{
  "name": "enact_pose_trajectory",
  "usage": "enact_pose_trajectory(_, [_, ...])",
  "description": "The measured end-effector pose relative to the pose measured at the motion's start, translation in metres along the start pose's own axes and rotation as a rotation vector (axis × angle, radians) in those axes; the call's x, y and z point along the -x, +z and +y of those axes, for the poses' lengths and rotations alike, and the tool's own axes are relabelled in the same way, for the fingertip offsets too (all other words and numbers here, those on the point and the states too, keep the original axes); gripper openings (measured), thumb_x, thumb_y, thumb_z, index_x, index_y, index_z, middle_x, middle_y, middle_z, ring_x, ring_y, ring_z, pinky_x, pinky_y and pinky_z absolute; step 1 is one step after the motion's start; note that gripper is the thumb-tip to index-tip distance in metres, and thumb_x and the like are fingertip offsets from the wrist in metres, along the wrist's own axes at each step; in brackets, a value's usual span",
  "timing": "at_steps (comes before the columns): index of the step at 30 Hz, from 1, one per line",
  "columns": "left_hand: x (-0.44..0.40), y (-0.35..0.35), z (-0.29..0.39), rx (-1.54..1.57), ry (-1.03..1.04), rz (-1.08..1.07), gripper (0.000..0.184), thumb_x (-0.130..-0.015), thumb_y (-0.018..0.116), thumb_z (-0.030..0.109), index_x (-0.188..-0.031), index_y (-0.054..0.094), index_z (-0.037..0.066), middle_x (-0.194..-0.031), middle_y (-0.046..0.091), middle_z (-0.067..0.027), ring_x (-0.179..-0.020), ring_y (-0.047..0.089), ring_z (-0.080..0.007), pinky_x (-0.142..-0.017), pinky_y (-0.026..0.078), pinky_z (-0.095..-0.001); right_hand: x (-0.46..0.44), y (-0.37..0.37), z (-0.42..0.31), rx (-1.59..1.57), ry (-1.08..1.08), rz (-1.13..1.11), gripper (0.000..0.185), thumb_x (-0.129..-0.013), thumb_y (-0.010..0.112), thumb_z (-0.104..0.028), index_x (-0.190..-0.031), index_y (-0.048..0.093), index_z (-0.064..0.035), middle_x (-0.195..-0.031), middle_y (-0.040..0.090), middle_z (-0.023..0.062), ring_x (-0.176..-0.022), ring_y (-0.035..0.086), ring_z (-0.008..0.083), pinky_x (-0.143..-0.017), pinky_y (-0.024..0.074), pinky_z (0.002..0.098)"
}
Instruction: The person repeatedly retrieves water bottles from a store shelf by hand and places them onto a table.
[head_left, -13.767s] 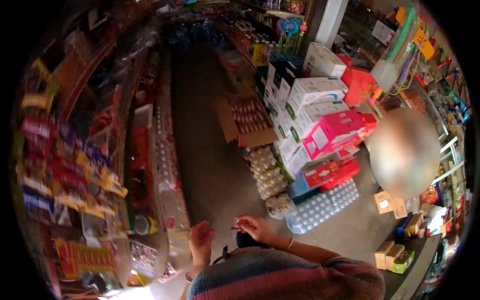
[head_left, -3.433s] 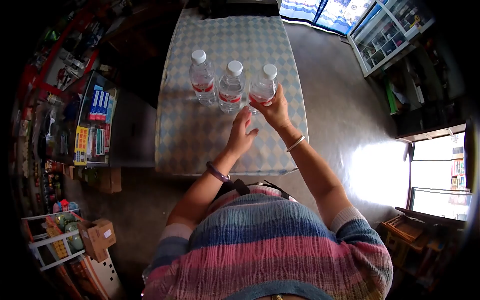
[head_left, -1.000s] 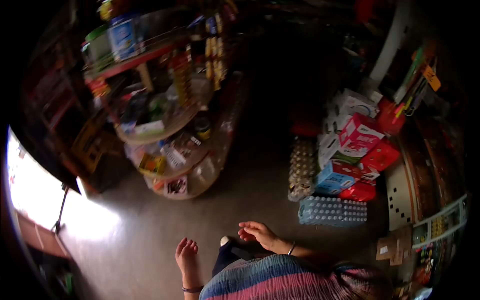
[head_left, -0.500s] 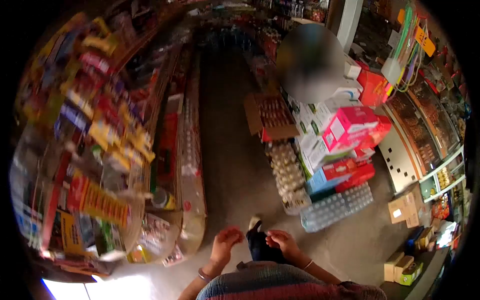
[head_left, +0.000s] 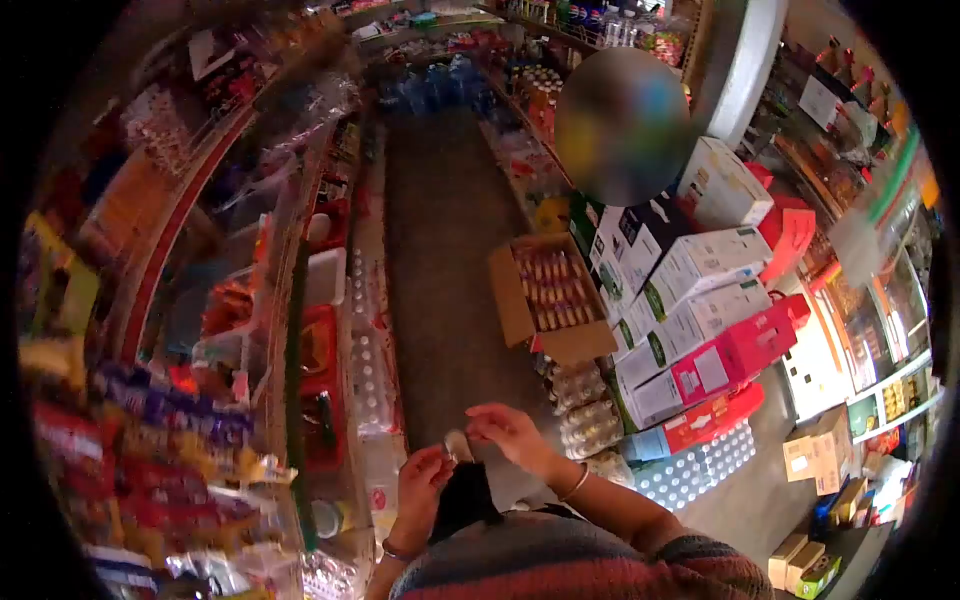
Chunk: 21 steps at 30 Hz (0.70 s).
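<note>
Low in the view, my left hand [head_left: 424,490] is raised in front of the body, its fingers curled but apart, with nothing seen in it. My right hand [head_left: 512,437] is just right of it and slightly higher, fingers loosely bent and apart, also holding nothing. The two hands do not touch. Between them a shoe tip [head_left: 458,446] and a dark trouser leg [head_left: 466,500] show. Nearest to my right hand are shrink-wrapped packs of cans or jars [head_left: 590,428] on the floor.
An aisle floor [head_left: 440,260] runs ahead. Shelves with packets [head_left: 170,420] and bottle packs [head_left: 365,380] line the left. On the right stand an open carton [head_left: 560,290], stacked boxes [head_left: 700,310] and wrapped bottles [head_left: 690,475]. Small cartons [head_left: 820,450] lie farther right.
The three bottles on the checked table are out of view. The view has turned to the aisle and moved further along it. My right hand no longer holds a bottle; both hands hang before the body.
</note>
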<state>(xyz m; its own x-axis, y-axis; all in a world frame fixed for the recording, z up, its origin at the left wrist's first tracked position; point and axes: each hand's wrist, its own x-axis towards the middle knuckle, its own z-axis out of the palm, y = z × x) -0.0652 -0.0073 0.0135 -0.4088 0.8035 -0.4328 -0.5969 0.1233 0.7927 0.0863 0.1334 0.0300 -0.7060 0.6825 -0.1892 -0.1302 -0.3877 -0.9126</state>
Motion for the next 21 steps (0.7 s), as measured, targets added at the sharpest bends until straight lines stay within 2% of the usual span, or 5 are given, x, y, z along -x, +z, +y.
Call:
enact_pose_trajectory(4, [-0.103,-0.006,0.031,-0.001,0.022,-0.050,0.024,-0.089,0.054,0.006,-0.112,0.056,-0.001,-0.098,0.062,-0.0105,-0.088,0.062,-0.0205,-0.081,0.050,-0.0320,-0.089,-0.003,-0.001,0.037,-0.003,-0.039,0.026,-0.094,0.054,-0.011,-0.119,0.055,-0.0025,-0.098,0.063,0.0055,-0.086,0.060,0.0129,-0.078,0.0498,0.0268])
enact_pose_trajectory(7, [-0.187,0.005,0.073,-0.083,0.074,-0.051,0.025,-0.089,0.053,0.007,-0.112,0.055,-0.001,-0.097,0.061,-0.0096,-0.089,0.061,-0.0194,-0.081,0.050,-0.0311,-0.148,-0.004,-0.032,0.112,0.017,0.009,0.026,-0.094,0.053,-0.012,-0.118,0.056,-0.0018,-0.096,0.063,0.0050,-0.085,0.059,0.0122,-0.077,0.0492,0.0269])
enact_pose_trajectory(10, [-0.267,0.034,0.124,0.051,0.130,-0.135,0.024,-0.088,0.053,0.006,-0.111,0.056,0.000,-0.097,0.061,-0.0087,-0.090,0.060,-0.0185,-0.080,0.049,-0.0305,-0.207,-0.014,-0.059,0.224,0.025,0.095,0.025,-0.094,0.052,-0.012,-0.116,0.056,-0.0004,-0.092,0.064,0.0054,-0.083,0.058,0.0118,-0.076,0.0483,0.0275])
enact_pose_trajectory(13, [-0.342,0.060,0.163,0.017,0.161,-0.284,0.023,-0.088,0.054,0.006,-0.110,0.057,0.000,-0.096,0.061,-0.0085,-0.089,0.060,-0.0184,-0.080,0.049,-0.0306,-0.253,-0.034,-0.068,0.218,-0.014,0.182,0.026,-0.094,0.053,-0.013,-0.116,0.056,0.0001,-0.093,0.064,0.0062,-0.081,0.058,0.0119,-0.075,0.0484,0.0272])
enact_pose_trajectory(21, [-0.469,0.122,0.192,-0.093,-0.011,-0.338,0.023,-0.089,0.055,0.006,-0.111,0.057,0.001,-0.096,0.061,-0.0082,-0.086,0.060,-0.0182,-0.079,0.050,-0.0310,-0.360,-0.097,-0.081,0.103,0.048,0.336,0.030,-0.092,0.056,-0.016,-0.118,0.055,0.0005,-0.094,0.064,0.0065,-0.081,0.060,0.0135,-0.076,0.0498,0.0276])
